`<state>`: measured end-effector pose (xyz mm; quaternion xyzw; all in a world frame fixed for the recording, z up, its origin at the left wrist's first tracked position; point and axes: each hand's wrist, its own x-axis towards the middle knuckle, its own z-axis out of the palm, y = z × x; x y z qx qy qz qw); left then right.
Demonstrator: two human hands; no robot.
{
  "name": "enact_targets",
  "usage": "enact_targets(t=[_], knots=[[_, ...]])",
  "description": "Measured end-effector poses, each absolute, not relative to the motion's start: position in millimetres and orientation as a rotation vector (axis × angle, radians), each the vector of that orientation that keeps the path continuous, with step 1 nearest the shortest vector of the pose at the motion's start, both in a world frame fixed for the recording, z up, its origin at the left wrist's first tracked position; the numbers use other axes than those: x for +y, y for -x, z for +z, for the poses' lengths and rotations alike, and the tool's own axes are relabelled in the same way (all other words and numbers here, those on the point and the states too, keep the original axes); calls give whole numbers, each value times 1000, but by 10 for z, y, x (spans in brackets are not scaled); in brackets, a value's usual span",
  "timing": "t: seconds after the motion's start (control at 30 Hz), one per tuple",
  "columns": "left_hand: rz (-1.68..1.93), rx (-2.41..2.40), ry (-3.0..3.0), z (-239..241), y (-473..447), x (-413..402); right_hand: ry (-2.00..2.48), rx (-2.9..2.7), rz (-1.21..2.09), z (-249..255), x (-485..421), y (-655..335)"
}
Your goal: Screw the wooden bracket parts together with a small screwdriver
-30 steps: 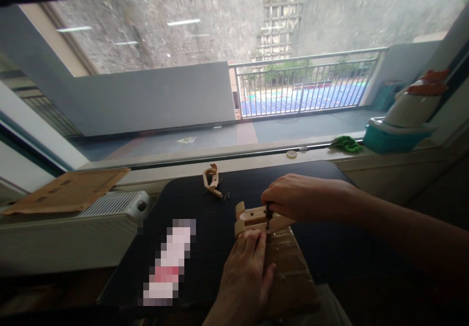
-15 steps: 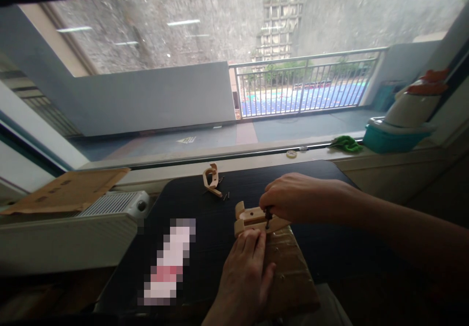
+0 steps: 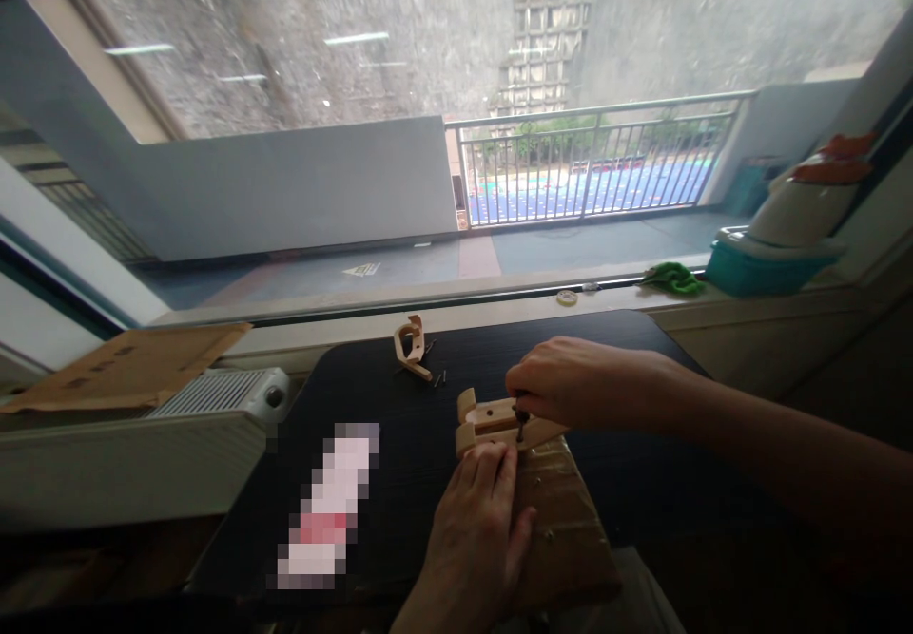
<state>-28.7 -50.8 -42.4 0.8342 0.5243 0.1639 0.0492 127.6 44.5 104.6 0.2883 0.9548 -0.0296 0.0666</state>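
Note:
A pale wooden piece with an upturned end (image 3: 466,439) lies on a brown block (image 3: 571,510), beside a similar wooden piece (image 3: 492,413) with a dark hole. My left hand (image 3: 477,510) holds the nearer piece down, its fingers together on the wood and its thumb apart over the block. Above the same piece, my right hand (image 3: 553,377) is closed round a small dark screwdriver (image 3: 522,417). The tool stands nearly upright, its tip at the wood; its upper end is hidden in the fingers.
Farther back on the black table (image 3: 399,482) lie a curved wooden part (image 3: 412,349) and several screws (image 3: 440,378). A roll of tape (image 3: 567,298), a green cloth (image 3: 671,278) and a teal box (image 3: 770,263) rest on the windowsill. Left are a radiator (image 3: 214,396) and cardboard (image 3: 128,368).
The view has shifted very slightly. Both hands stay in the same places, and the screwdriver's tip is still on the nearer wooden piece.

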Motion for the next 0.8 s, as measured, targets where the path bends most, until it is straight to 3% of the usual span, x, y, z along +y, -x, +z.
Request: enact_targets(t=[0.27, 0.8], knots=[[525, 1592, -2559, -432, 295, -513, -828, 2855, -165, 1230, 408, -1334], [536, 1596, -2544, -432, 289, -518, -887, 2870, -113, 1072, 516, -1290]])
